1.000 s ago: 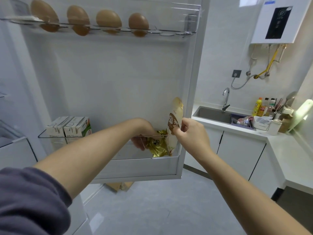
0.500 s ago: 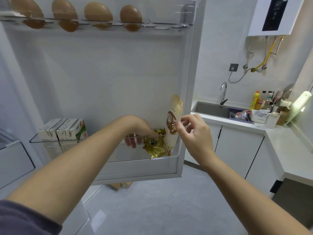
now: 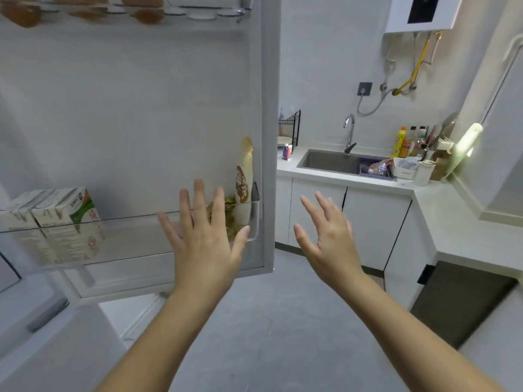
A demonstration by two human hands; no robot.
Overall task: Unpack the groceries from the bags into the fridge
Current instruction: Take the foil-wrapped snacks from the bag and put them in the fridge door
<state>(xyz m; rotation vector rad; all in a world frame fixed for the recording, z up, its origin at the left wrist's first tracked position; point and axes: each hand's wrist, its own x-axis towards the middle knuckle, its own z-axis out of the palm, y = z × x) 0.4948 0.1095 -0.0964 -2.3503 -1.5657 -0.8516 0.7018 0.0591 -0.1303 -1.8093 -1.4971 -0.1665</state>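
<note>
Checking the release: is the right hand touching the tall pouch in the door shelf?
Apart. Head view: the right hand, spread open, is past the door edge, clear of the pouch.

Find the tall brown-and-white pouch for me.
In the head view, the pouch stands at the right end of the door shelf, beside the gold packets.

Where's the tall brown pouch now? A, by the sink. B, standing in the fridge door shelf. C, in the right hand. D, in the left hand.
B: the pouch stands at the right end of the door shelf; the left hand and right hand are spread, holding nothing.
</note>
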